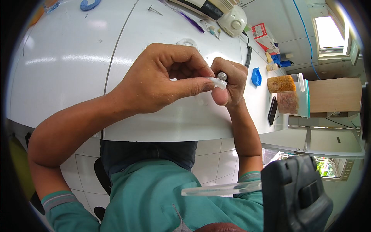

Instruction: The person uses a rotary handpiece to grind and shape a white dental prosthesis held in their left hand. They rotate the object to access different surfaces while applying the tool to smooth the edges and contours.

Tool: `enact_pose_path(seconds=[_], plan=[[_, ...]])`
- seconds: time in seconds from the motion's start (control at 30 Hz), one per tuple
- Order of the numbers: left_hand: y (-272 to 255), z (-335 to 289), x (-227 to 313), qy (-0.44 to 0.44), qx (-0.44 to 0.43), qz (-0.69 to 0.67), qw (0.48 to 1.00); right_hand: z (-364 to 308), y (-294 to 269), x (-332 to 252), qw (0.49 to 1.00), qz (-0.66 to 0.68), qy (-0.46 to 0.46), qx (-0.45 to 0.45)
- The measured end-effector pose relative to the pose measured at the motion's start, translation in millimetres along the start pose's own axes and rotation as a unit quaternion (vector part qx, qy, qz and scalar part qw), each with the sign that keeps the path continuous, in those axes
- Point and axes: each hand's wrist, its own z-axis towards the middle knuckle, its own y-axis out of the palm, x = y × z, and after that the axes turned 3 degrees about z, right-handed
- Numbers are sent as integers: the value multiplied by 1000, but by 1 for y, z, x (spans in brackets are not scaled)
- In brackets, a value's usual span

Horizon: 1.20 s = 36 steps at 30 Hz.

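My left hand [154, 77] is closed in a pinch, thumb and forefinger on a small whitish, translucent piece [219, 82] of irregular shape. Right beside it, my right hand [234, 79] is curled around a silver metal tool with a rounded end [222, 76]. Most of that tool is hidden in the fist, so its exact kind does not show. The white piece sits against or very near the metal end, above my right thumb. Both hands are above the white table [154, 125], and pale dust clings to the fingers.
Behind my hands lie a clear ring-like piece [187, 41], a purple-handled tool [189, 20], small rotary bits [213, 32] and a metal pin [155, 10]. An off-white machine with a dial [234, 24] stands farther back. Rightward are a blue tray [256, 77], granule-filled tubs [288, 101] and a phone [273, 110].
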Motion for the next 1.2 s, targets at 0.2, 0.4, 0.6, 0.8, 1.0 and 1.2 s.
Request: enact_pose_path(seconds=[0.2,0.4,0.6,0.8,1.0,1.2], plan=[[0,1,-1,-4,-1,-11,1000,-1,-1,2,1000,-2,-3,-6],[0,0,-3,-4,-3,-12,1000,-1,-1,2,1000,0,-3,-8],[1,1,-1,-1,-5,-9,1000,0,-1,0,1000,1,-8,-3],[-1,1,0,4,-2,-9,1000,-2,-2,4,1000,-15,-5,2],[-1,0,-3,15,3,6,1000,-1,-2,5,1000,-18,-11,4],[-2,0,-4,13,6,10,1000,0,1,4,999,-25,-23,2]])
